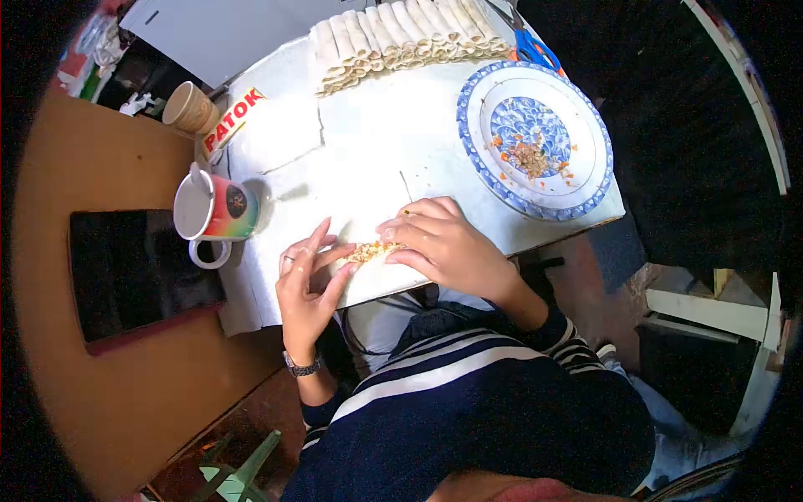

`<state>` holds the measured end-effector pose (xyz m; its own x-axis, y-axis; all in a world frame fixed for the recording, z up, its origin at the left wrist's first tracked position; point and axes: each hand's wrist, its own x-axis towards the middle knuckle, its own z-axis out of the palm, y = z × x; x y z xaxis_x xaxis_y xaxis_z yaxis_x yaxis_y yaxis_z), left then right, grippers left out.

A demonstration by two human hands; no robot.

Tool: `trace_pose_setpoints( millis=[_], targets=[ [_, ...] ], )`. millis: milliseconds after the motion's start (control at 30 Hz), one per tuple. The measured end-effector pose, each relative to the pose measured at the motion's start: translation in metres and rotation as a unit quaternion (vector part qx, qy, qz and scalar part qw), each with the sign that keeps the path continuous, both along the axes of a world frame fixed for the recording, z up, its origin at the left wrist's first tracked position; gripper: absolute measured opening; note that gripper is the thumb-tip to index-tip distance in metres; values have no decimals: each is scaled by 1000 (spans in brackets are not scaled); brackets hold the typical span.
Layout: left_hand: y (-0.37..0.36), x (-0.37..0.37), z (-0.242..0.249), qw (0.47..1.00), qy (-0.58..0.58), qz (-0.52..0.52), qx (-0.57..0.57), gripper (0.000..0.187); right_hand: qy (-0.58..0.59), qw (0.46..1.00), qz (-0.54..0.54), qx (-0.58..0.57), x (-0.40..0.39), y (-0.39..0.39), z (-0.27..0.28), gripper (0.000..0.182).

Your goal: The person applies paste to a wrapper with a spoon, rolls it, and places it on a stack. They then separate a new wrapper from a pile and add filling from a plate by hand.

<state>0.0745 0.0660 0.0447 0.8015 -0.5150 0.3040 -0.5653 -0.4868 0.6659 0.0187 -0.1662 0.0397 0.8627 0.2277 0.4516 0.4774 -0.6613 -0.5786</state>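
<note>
A strip of crumbly orange-and-tan filling (368, 251) lies near the table's front edge, on what looks like a pale spring roll wrapper that barely stands out from the white surface. My left hand (305, 276) has its fingers spread, thumb and fingertips touching the filling's left end. Over the right end, my right hand (456, 251) curls its fingers and thumb around the filling and hides part of it. More chopped filling (531, 159) sits on a blue-and-white plate (592, 180) to the right. Rolled, uncooked spring rolls (401, 38) are stacked at the back.
Blue-handled scissors (535, 50) lie behind the plate. On the left stand a colourful mug (226, 205) with a spoon handle in it, a paper cup (191, 109) and a box marked PATOK (234, 120). A dark flat panel (142, 272) is beyond the table's left edge.
</note>
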Motion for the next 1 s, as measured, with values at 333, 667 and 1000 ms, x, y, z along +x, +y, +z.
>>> trace_pose_setpoints(
  millis=[333, 667, 1000],
  targets=[
    [2, -3, -1, 999, 26, 3, -40, 65, -47, 998, -37, 4, -6, -36, 24, 22],
    [7, -2, -1, 995, 19, 10, -101, 57, 108, 980, -132, -104, 16, -125, 38, 20],
    [17, 1, -7, 990, 56, 10, -131, 52, 27, 980, -176, -88, 12, -115, 36, 9]
  ],
)
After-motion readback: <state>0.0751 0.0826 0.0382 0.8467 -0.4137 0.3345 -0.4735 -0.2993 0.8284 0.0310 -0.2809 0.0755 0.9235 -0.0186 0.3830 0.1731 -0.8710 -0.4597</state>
